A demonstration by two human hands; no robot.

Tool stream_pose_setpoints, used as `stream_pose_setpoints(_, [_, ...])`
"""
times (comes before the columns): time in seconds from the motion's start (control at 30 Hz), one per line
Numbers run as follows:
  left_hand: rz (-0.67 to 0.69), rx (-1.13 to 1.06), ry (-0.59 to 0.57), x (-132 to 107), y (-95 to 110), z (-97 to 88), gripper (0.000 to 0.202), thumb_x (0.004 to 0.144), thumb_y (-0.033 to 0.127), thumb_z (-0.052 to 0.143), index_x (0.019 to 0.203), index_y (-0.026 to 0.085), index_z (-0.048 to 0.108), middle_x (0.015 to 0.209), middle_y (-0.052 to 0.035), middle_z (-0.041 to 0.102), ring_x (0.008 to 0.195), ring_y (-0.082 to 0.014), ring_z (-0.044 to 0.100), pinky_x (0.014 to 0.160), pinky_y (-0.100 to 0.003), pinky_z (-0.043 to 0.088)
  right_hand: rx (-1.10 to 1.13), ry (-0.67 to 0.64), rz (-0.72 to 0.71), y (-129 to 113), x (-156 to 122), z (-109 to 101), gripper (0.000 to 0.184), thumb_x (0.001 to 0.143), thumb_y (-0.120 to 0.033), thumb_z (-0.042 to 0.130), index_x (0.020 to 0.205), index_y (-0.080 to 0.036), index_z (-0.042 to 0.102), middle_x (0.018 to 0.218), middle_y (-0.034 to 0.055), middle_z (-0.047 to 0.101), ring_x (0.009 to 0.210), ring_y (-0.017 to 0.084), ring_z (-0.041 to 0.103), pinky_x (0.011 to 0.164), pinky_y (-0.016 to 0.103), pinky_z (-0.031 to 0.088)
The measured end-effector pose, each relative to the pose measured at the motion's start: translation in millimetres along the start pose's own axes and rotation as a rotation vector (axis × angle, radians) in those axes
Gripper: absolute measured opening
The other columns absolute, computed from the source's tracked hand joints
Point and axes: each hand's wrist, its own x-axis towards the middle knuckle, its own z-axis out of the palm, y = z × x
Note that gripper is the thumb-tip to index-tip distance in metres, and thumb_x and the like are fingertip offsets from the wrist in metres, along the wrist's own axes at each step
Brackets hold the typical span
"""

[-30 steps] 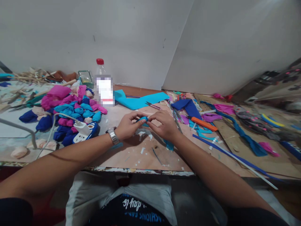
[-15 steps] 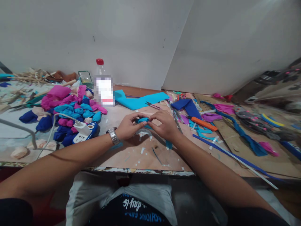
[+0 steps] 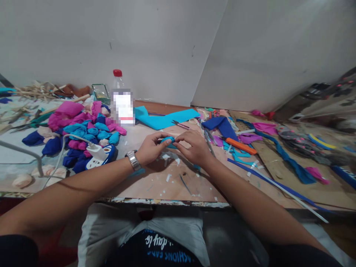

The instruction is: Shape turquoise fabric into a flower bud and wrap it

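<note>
Between my two hands, just above the table (image 3: 155, 191), is a small bunched piece of light blue crepe paper (image 3: 168, 140). My left hand (image 3: 151, 149) is closed on its left side, thumb pressed over the front. From the right, the fingertips of my right hand (image 3: 191, 146) pinch its edge. Part of the blue piece is hidden behind the fingers. On the table to the left lies a heap of similar rolled pieces, with blue ones (image 3: 80, 129) and magenta ones (image 3: 66, 111) among them. A flat light blue strip (image 3: 164, 121) stretches out behind my hands.
A red-capped bottle (image 3: 118, 79) stands at the back. A charger (image 3: 97, 152) sits in a blue-and-white power strip (image 3: 107, 154) by my left wrist, its cable crossing the table. To the right lie an orange cutter (image 3: 241, 146), scissors (image 3: 180, 125), a dark blue strip (image 3: 221, 128) and cardboard (image 3: 280, 167).
My fingers have shifted slightly around the blue crepe paper, and more of it shows above my left thumb. The blue tail hanging under my right hand shows less than before.
</note>
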Motion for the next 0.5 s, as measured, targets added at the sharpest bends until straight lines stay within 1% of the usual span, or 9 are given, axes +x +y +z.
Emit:
stream_pose_setpoints(0.2, [-0.017, -0.012, -0.001, 0.1, 1.2, 0.7, 0.038, 0.085, 0.050, 0.075, 0.102, 0.017, 0.075, 0.107, -0.0104, 0.076, 0.098, -0.0227, 0.070, 0.088, -0.037, 0.057, 0.003, 0.000, 0.005, -0.5, -0.4, 0.0, 0.005, 0.093, -0.026, 0.067, 0.091, -0.022, 0.067, 0.088, 0.0043, 0.075, 0.087, 0.022, 0.067, 0.086, 0.040, 0.049])
stream_pose_setpoints(0.3, [-0.028, -0.007, -0.005, -0.1, 1.6, 0.5, 0.038, 0.085, 0.051, 0.074, 0.103, 0.017, 0.076, 0.106, -0.0107, 0.077, 0.096, -0.0233, 0.071, 0.083, -0.035, 0.057, 0.016, 0.008, 0.028, -1.3, -0.4, -0.5, 0.007, 0.093, -0.029, 0.067, 0.092, -0.022, 0.066, 0.088, 0.0049, 0.074, 0.086, 0.022, 0.067, 0.084, 0.040, 0.050])
stream_pose_setpoints(0.33, [-0.037, -0.011, -0.008, -0.1, 1.8, 0.4, 0.038, 0.086, 0.051, 0.074, 0.103, 0.018, 0.077, 0.105, -0.0105, 0.077, 0.095, -0.0233, 0.071, 0.082, -0.035, 0.058, 0.022, 0.017, 0.043, -1.8, -0.3, -0.7, 0.009, 0.093, -0.030, 0.068, 0.095, -0.022, 0.066, 0.089, 0.0052, 0.074, 0.086, 0.022, 0.067, 0.083, 0.040, 0.051])
stream_pose_setpoints(0.4, [-0.042, -0.022, -0.019, -0.1, 2.2, 0.4, 0.038, 0.086, 0.051, 0.074, 0.105, 0.019, 0.077, 0.106, -0.0096, 0.078, 0.096, -0.0231, 0.071, 0.085, -0.036, 0.057, 0.047, 0.025, 0.062, -2.8, 0.0, -1.3, 0.017, 0.092, -0.031, 0.070, 0.106, -0.022, 0.065, 0.094, 0.0059, 0.073, 0.087, 0.022, 0.066, 0.083, 0.040, 0.052])
stream_pose_setpoints(0.47, [-0.030, -0.029, -0.037, 0.0, 2.6, 0.6, 0.038, 0.086, 0.051, 0.074, 0.106, 0.019, 0.078, 0.108, -0.0088, 0.078, 0.097, -0.0227, 0.071, 0.088, -0.036, 0.057, 0.072, -0.012, 0.043, -3.6, 0.4, -1.9, 0.026, 0.094, -0.029, 0.067, 0.119, -0.023, 0.064, 0.103, 0.0070, 0.072, 0.092, 0.023, 0.066, 0.086, 0.041, 0.053])
stream_pose_setpoints(0.5, [-0.030, -0.030, -0.045, -0.1, 2.7, 0.8, 0.038, 0.085, 0.051, 0.075, 0.106, 0.019, 0.078, 0.108, -0.0086, 0.078, 0.097, -0.0225, 0.071, 0.088, -0.036, 0.057, 0.080, -0.039, 0.022, -3.9, 0.5, -2.0, 0.027, 0.095, -0.027, 0.065, 0.122, -0.024, 0.063, 0.107, 0.0077, 0.071, 0.097, 0.023, 0.066, 0.088, 0.042, 0.053])
